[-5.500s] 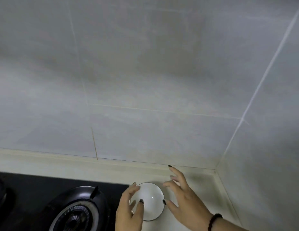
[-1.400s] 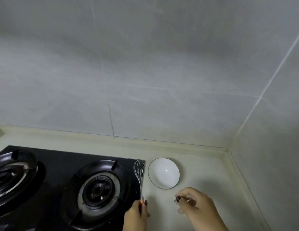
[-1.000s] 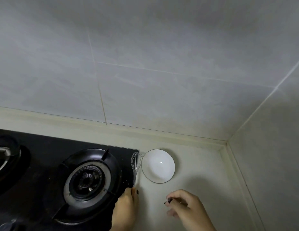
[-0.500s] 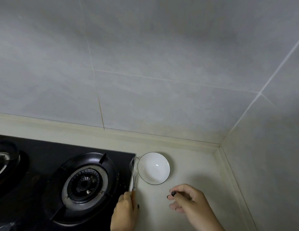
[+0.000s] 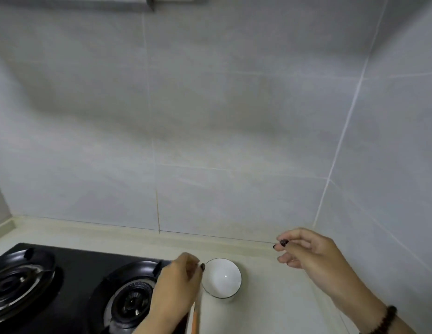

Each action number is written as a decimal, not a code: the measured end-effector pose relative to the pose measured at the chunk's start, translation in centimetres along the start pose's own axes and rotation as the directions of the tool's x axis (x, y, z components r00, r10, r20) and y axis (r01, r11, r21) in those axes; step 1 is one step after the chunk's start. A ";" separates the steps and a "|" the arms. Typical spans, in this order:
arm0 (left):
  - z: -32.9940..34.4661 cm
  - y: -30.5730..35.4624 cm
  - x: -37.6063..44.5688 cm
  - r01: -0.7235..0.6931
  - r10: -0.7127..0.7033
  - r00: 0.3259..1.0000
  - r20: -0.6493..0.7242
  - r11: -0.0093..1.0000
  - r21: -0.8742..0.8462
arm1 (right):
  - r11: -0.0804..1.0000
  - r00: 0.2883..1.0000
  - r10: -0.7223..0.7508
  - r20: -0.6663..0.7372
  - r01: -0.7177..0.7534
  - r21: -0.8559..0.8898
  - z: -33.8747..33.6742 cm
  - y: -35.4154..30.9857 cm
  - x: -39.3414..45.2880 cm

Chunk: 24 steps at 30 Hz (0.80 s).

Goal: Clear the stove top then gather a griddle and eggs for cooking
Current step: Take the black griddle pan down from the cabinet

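A glossy white round bowl point(image 5: 221, 277) sits on the pale tabletop point(image 5: 270, 307) beside the black glass stove point(image 5: 84, 266). Left hand point(image 5: 176, 288) curls over an orange-handled whisk point(image 5: 195, 318); right hand point(image 5: 311, 255) hovers, loosely curled, empty.

Glossy black glass stove top point(image 5: 84, 259), dark metal burner point(image 5: 130, 300); glazed white bowl point(image 5: 222, 278), dark rim; smooth pale tiled wall point(image 5: 210, 116); matt cream counter point(image 5: 270, 297); beaded bracelet point(image 5: 385, 320).

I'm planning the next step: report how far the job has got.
Done: the stove looks clear, nothing on it. In hand: the left hand covers the whisk beside the bowl; its grip is hidden. The right hand holds nothing. Left: griddle and eggs, neither in view.
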<state>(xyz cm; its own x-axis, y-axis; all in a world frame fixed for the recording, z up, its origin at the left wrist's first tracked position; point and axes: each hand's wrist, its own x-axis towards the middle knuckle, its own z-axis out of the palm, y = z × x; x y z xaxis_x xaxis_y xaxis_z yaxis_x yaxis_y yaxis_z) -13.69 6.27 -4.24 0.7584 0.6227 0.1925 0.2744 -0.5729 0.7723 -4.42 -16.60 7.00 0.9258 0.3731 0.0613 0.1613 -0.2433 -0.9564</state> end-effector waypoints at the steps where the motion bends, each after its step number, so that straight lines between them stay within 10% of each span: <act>1: -1.0 1.4 0.2 -0.045 0.045 0.999 -0.024 0.999 -0.026 | 0.999 0.999 -0.038 -0.009 0.038 -0.012 -0.7 -1.2 -0.2; 13: -13.5 20.7 2.3 -0.498 0.479 0.852 -0.211 0.866 -0.047 | 0.843 0.816 -0.538 -0.210 0.525 -0.119 -9.0 -17.1 -2.7; 24: -22.8 37.1 3.9 -0.742 0.825 0.445 -0.348 0.557 0.373 | 0.604 0.464 -0.773 -0.432 0.746 -0.281 -17.3 -32.9 -2.7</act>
<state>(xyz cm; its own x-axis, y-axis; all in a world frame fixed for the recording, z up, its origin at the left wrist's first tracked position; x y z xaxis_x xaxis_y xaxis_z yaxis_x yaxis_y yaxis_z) -14.09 -0.41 38.97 0.3581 -0.0100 0.9336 -0.1892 -0.9800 0.0620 -6.30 -25.10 43.24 0.4522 -0.0260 0.8915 0.8839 -0.1205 -0.4519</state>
